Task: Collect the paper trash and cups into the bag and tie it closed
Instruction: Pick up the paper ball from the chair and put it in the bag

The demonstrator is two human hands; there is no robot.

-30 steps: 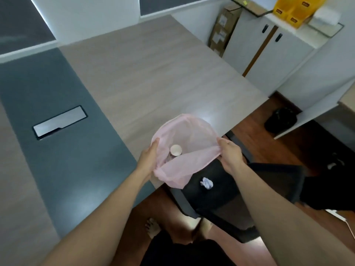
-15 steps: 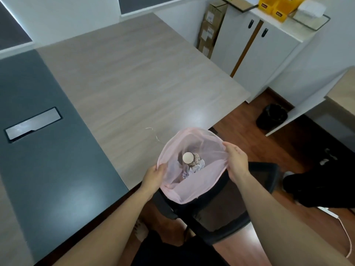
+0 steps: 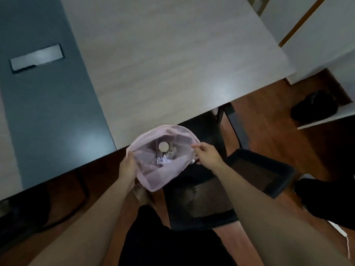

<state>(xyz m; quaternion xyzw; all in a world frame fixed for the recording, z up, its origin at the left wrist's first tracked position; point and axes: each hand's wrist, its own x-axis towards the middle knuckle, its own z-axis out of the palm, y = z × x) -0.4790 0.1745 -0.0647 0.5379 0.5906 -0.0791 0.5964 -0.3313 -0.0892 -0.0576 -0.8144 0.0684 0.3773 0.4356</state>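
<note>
A thin pink plastic bag (image 3: 163, 175) hangs open just off the table's near edge, over the floor and a chair. My left hand (image 3: 127, 167) grips its left rim and my right hand (image 3: 206, 155) pinches its right rim, holding the mouth wide. Inside lie a paper cup (image 3: 163, 146), seen from above, and crumpled white paper (image 3: 166, 159). A small white scrap (image 3: 193, 161) shows just under my right hand, beside the bag.
The wood and grey table (image 3: 172, 64) with a metal cable hatch (image 3: 36, 58) lies ahead. A black mesh chair (image 3: 230, 189) stands under the bag to the right. White cabinets (image 3: 317, 35) and a dark bin (image 3: 315, 105) are at far right.
The bag has come off the table toward me and now hangs below its edge. The crumpled paper that lay on the chair seat is no longer there; more paper shows inside the bag.
</note>
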